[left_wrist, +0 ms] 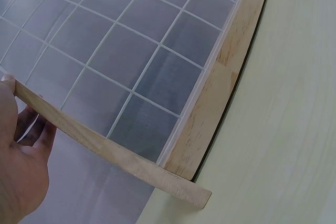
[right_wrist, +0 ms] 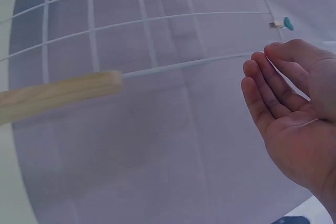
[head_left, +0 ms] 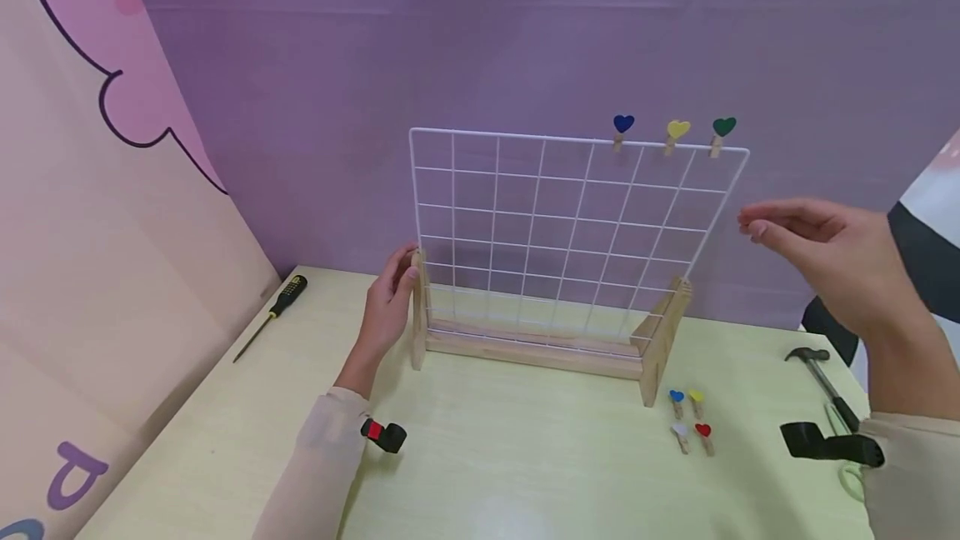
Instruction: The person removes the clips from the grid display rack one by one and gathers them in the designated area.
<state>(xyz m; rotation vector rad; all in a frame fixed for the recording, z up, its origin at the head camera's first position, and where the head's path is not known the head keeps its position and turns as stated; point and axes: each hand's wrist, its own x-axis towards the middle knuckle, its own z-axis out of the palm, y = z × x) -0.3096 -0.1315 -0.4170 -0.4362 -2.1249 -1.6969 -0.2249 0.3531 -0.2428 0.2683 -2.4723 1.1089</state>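
Note:
A white wire grid (head_left: 525, 137) stands upright in a wooden stand (head_left: 525, 359). Heart-topped clothespins, blue (head_left: 624, 123), yellow (head_left: 678, 129) and green (head_left: 724, 126), sit along the right part of its top wire. My left hand (head_left: 386, 302) grips the stand's left wooden upright (left_wrist: 105, 145) near its top, thumb on the near side. To the right of the grid my right hand (head_left: 840, 265) hangs in the air, fingers loosely bent, holding nothing. In the right wrist view the hand (right_wrist: 294, 114) appears beside the grid's side wire, below the green clothespin (right_wrist: 288, 23).
Several more heart clothespins, including a red one (head_left: 703, 430), lie on the table (head_left: 480, 457) by the stand's right foot. A screwdriver (head_left: 287, 296) lies at the left edge. On the right are a hammer (head_left: 843, 411) and a pale green handle (head_left: 850, 483), partly hidden by the sleeve.

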